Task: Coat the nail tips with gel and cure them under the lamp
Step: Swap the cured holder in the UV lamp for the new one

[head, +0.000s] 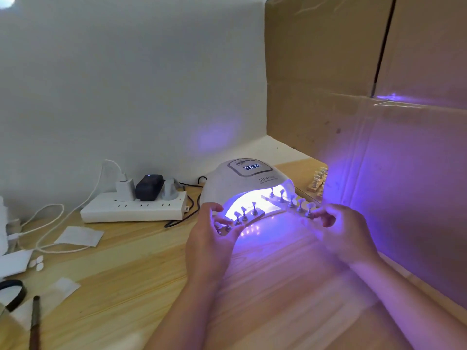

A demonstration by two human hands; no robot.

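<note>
I hold 2 racks of nail tips at the lamp (249, 183) mouth: my left hand (214, 236) pinches the left rack (249, 213), my right hand (338, 231) pinches the right rack's (297, 207) end. I should slide both level along the bench (126, 261), fully under the glow, without brushing wet gel.

Both hands' grip on nail-tip strips (255, 215), lit lamp (246, 184), wooden table (141, 269)
</note>
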